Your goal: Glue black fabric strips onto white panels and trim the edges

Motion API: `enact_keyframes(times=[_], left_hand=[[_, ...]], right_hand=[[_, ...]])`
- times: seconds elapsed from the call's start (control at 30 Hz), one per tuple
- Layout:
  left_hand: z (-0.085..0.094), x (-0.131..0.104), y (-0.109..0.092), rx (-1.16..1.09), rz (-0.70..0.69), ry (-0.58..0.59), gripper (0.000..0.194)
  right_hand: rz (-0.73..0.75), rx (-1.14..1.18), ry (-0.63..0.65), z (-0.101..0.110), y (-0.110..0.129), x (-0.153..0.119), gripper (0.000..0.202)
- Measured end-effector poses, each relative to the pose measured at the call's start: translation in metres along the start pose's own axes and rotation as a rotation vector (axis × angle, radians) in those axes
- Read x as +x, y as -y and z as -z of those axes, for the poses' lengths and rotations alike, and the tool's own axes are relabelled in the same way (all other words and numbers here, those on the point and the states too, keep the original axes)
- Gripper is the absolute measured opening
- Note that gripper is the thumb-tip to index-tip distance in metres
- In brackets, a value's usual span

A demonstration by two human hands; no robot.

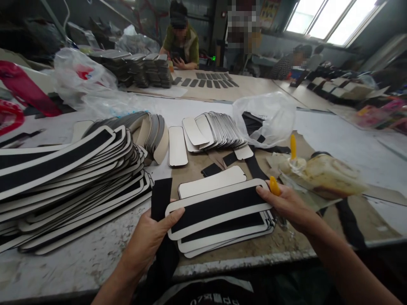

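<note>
Above the tabletop (104, 258), the long panel (219, 204) lies between your two hands, over similar panels (232, 233); its long axis goes across you, right end slightly farther. Neither hand is nearer: left hand (148, 233) and right hand (288, 207) each pinch one end, fingers narrow. Whether the right fingers also hold the yellow piece (274, 186), I cannot tell.

Long, round-cornered black panel (219, 205) with a white border, aslant between both hands (148, 233)
</note>
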State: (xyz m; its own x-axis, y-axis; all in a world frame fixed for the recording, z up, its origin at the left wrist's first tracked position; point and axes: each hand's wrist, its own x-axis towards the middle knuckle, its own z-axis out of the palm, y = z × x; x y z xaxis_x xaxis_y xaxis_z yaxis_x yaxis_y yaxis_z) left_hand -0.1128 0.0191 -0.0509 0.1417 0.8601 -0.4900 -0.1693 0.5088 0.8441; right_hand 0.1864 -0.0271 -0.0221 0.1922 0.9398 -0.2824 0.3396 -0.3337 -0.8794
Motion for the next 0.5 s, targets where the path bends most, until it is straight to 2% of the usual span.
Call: enact_keyframes(times=[0.17, 0.3, 0.5], left_hand=[[-0.001, 0.0002, 0.0051, -0.022, -0.057, 0.015, 0.049], [-0.0029, 0.0001, 0.0077, 0.007, -0.129, -0.01, 0.042], [-0.0053, 0.0012, 0.0103, 0.009, -0.169, -0.016, 0.041]], right_hand=[[0.051, -0.112, -0.042, -0.0013, -0.001, -0.0032, 0.034], [0.054, -0.192, -0.066, -0.0015, -0.0035, -0.0064, 0.036], [0.055, -0.228, -0.136, -0.0017, -0.0067, -0.0082, 0.035]])
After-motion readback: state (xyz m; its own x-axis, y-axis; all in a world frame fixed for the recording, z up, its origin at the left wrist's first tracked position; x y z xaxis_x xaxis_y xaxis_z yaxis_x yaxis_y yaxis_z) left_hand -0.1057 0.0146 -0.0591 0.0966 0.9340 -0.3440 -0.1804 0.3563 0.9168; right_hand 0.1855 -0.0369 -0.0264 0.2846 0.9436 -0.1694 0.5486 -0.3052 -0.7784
